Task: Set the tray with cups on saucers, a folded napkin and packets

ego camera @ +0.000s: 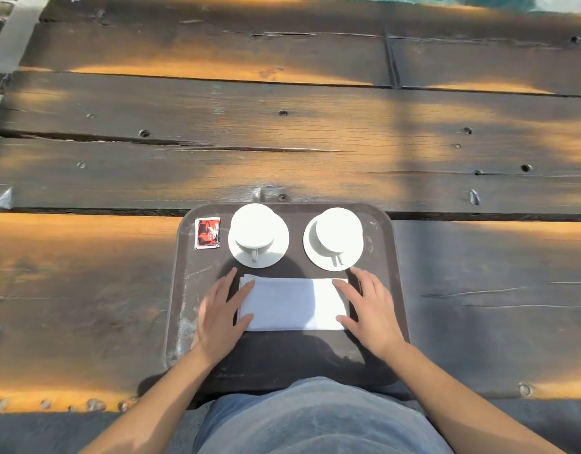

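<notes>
A dark tray lies on the wooden table in front of me. Two white cups stand upside down on white saucers at its far side: the left cup on the left saucer, the right cup on the right saucer. A red packet lies flat in the far left corner. A folded white napkin lies in the tray's middle. My left hand rests flat on its left edge and my right hand on its right edge, fingers spread, gripping nothing.
The table is made of dark, weathered wooden planks with gaps, cracks and bolt holes, patched with sunlight. Its near edge runs just below the tray, against my blue clothing.
</notes>
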